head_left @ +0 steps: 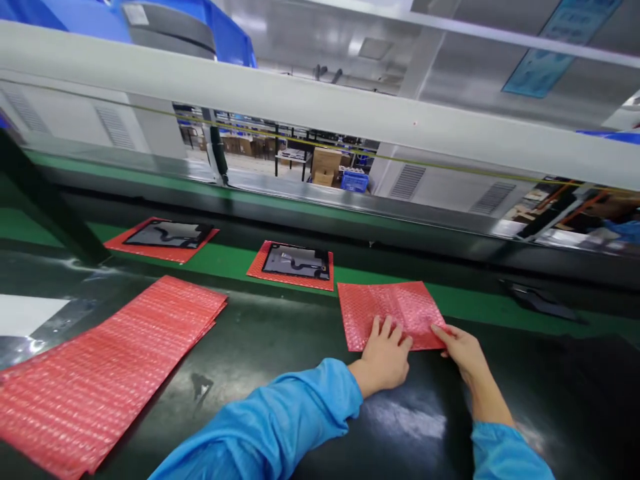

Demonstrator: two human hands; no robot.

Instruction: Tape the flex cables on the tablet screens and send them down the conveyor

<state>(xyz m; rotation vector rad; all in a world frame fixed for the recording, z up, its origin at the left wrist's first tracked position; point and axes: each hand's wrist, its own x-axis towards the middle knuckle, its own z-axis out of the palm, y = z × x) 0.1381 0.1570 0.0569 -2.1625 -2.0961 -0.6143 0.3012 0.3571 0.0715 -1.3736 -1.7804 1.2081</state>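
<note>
A red bubble-wrap sheet (385, 303) lies partly on the green strip and partly on the dark table, right of centre. My left hand (386, 353) rests on its front edge with fingers spread. The right front corner of that sheet is pinched between the thumb and fingers of my right hand (460, 345). Farther left, two flat dark panels (297, 261) (167, 234) with ribbon cables each lie on a red bubble-wrap sheet. A fanned stack of red bubble-wrap sheets (110, 363) covers the left of the table.
Another dark panel (543, 300) lies on the green strip (470, 303) at the right. A dark post (50, 200) rises at the left. Overhead runs a white beam (300, 100), with blue bins (175, 23) above it. Dark cloth (595, 380) lies at the right.
</note>
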